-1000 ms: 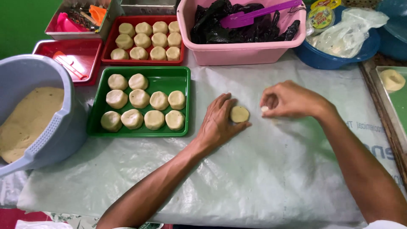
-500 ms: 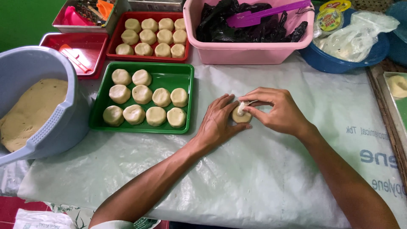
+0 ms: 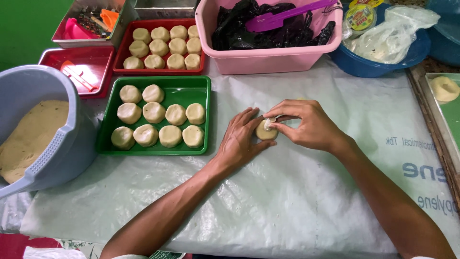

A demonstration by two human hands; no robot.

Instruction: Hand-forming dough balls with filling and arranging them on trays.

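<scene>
A small round piece of pale dough [image 3: 265, 130] lies on the plastic-covered table [image 3: 306, 201]. My left hand [image 3: 239, 141] rests flat beside it, fingers cupped against its left side. My right hand [image 3: 306, 125] comes from the right, and its thumb and fingertips pinch a small white bit pressed onto the top of the dough. To the left, a green tray [image 3: 201, 86] holds several shaped dough rounds.
A red tray [image 3: 125, 48] of more dough rounds sits behind the green one. A grey colander bowl of dough [image 3: 33, 139] stands at far left. A pink tub [image 3: 268, 57] with black bags and a purple spatula, and a blue basin [image 3: 378, 62], line the back.
My right hand moved left from beside the dough onto it and now presses a white bit on top. The left hand stayed against the dough.
</scene>
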